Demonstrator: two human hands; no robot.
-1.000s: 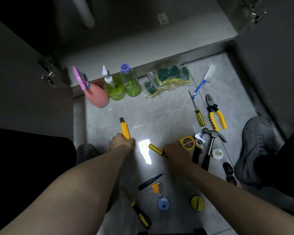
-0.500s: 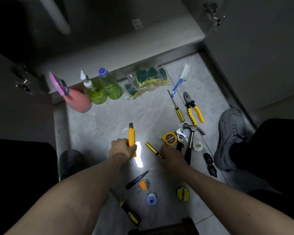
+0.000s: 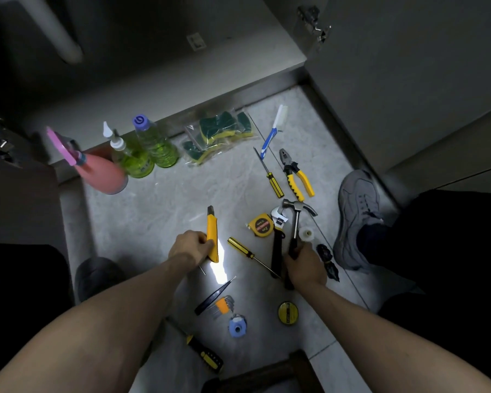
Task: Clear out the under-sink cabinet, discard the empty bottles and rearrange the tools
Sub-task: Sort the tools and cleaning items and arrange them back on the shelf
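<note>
The grey marble-patterned floor [image 3: 159, 211] is hemmed by the open cabinet's pale base ledge [image 3: 182, 86] at the far side, a dark cabinet door [image 3: 14, 199] on the left and a grey cabinet door [image 3: 408, 80] on the right; its widest bare patch lies between the bottles and the hands. Against the ledge stand a pink spray bottle [image 3: 102, 174] and 2 clear green bottles [image 3: 145, 151], beside a clear bag of green-and-yellow sponges [image 3: 219, 134]. Both forearms reach forward and down. The left hand [image 3: 189, 246] grasps a yellow utility knife [image 3: 211, 234], blade end pointing toward the cabinet. The right hand [image 3: 305, 263] is wrapped round the black handle of a steel claw hammer [image 3: 296, 215], whose head lies beside a black adjustable wrench [image 3: 277, 239] and a yellow tape measure [image 3: 260, 224]. A yellow-handled screwdriver [image 3: 244, 251] lies on the floor between the hands. A grey sneaker [image 3: 356, 217] bounds the right side.
</note>
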